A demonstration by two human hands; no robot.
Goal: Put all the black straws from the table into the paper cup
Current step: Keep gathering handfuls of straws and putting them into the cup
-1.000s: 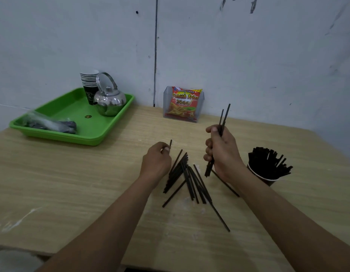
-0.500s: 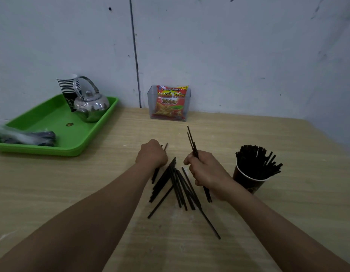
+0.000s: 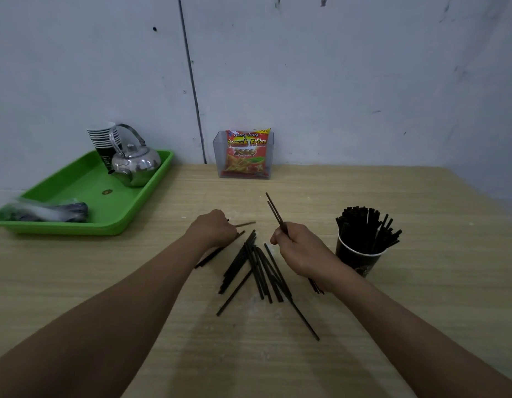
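Centrally on the wooden table [image 3: 421, 311], a loose pile of black straws [image 3: 257, 268]. At its far-left edge, left hand [image 3: 213, 229] curled round a single straw [image 3: 246, 224] — right hand [image 3: 299, 251] gripping a thin bundle [image 3: 275, 211], tips angled up. Just right, a paper cup [image 3: 358, 259] crammed with straws.

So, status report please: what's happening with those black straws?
Left hand pinches one thin black straw. Right hand grips a small bundle. Loose straw pile on wooden table; black paper cup crowded with straws. Nothing blocking.

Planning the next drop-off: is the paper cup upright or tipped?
Upright. The paper cup stands on the table, rim up, with black straws sticking out of its top.
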